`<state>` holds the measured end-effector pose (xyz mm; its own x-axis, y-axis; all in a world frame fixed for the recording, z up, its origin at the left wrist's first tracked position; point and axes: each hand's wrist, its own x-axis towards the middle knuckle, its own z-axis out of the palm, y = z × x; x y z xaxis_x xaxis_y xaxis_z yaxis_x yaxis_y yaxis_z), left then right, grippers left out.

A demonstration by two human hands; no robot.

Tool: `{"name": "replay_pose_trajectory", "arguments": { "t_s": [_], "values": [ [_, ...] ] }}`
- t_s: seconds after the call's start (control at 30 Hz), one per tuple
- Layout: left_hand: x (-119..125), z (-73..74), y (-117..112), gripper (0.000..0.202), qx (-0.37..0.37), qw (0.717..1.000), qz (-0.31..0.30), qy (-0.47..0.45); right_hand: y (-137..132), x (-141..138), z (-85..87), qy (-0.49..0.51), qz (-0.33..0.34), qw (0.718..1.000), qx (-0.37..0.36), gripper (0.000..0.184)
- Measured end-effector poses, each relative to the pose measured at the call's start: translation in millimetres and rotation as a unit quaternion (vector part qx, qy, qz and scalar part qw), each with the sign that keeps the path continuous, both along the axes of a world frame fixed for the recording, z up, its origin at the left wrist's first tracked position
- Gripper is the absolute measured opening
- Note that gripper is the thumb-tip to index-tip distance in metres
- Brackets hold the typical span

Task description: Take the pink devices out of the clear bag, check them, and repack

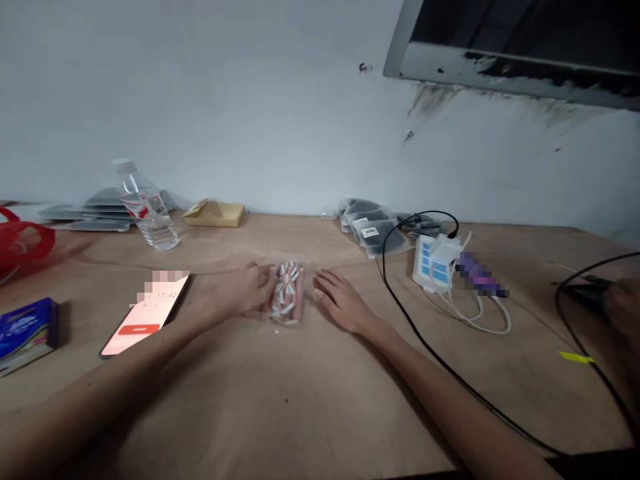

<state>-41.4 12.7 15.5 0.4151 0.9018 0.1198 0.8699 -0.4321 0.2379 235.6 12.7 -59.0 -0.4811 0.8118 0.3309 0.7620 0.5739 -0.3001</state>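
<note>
On the wooden table lies a small clear plastic bag with several short white and reddish pieces inside; their exact kind I cannot make out. My left hand is at the bag's left edge, its fingers curled and closed on the plastic. To the right of the bag, my right hand rests palm down on the table with its fingers stretched out, holding nothing. A narrow gap separates it from the bag.
A lit phone, blue tissue pack and water bottle are on the left. Behind are a yellowish box and grey packets. A power strip with cables stands right, near another person's hand.
</note>
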Motion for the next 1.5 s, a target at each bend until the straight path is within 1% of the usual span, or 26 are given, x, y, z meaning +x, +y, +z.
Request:
{"name": "replay_pose_trajectory", "arguments": {
  "t_s": [0.1, 0.17, 0.27, 0.33, 0.43, 0.5, 0.63, 0.77, 0.87, 1.1, 1.23, 1.37, 1.5],
  "values": [
    [6, -2.7, -4, 0.037, -0.006, 0.999, -0.033, -0.024, 1, 1, -3.3, 0.031, 0.031, 0.999, -0.023, 0.064],
    [8, -9.9, -3, 0.039, -0.012, 0.998, -0.053, -0.037, 2, 4, -4.7, 0.045, 0.039, 0.998, -0.025, 0.064],
    [6, -27.7, 3, 0.051, 0.003, 0.993, -0.080, -0.092, 5, 10, -4.5, 0.047, 0.036, 0.998, -0.023, 0.067],
    [3, -41.8, 9, 0.059, 0.028, 0.989, -0.079, -0.121, 6, 13, -3.4, 0.039, 0.032, 0.998, -0.026, 0.070],
    [-1, -59.3, 15, 0.068, 0.047, 0.991, -0.071, -0.101, 8, 16, -1.8, 0.031, 0.024, 0.999, -0.031, 0.070],
    [-2, -65.2, 16, 0.070, 0.038, 0.994, -0.075, -0.072, 9, 17, -1.6, 0.028, 0.017, 0.999, -0.031, 0.071],
    [-2, -65.1, 13, 0.069, 0.018, 0.994, -0.104, -0.037, 10, 19, -3.7, 0.011, 0.006, 0.999, -0.040, 0.078],
    [-3, -61.9, 10, 0.078, 0.004, 0.993, -0.119, -0.006, 12, 23, -6.5, -0.007, 0.002, 0.999, -0.052, 0.079],
    [-2, -63.7, 10, 0.079, 0.010, 0.994, -0.106, 0.003, 12, 25, -8.1, -0.016, 0.008, 0.999, -0.048, 0.077],
    [0, -70.6, 10, 0.073, 0.045, 0.995, -0.091, -0.002, 13, 24, -10.3, -0.009, 0.007, 0.999, -0.035, 0.076],
    [1, -67.4, 10, 0.080, 0.036, 0.996, -0.079, 0.010, 14, 23, -9.8, -0.004, 0.005, 0.999, -0.041, 0.077],
    [3, -61.9, 8, 0.089, 0.019, 0.998, -0.053, 0.012, 15, 24, -9.7, -0.003, 0.003, 0.999, -0.054, 0.080],
    [3, -60.5, 7, 0.086, 0.021, 0.999, -0.045, 0.013, 15, 24, -12.7, 0.004, -0.001, 0.999, -0.042, 0.077]
  ]
}}
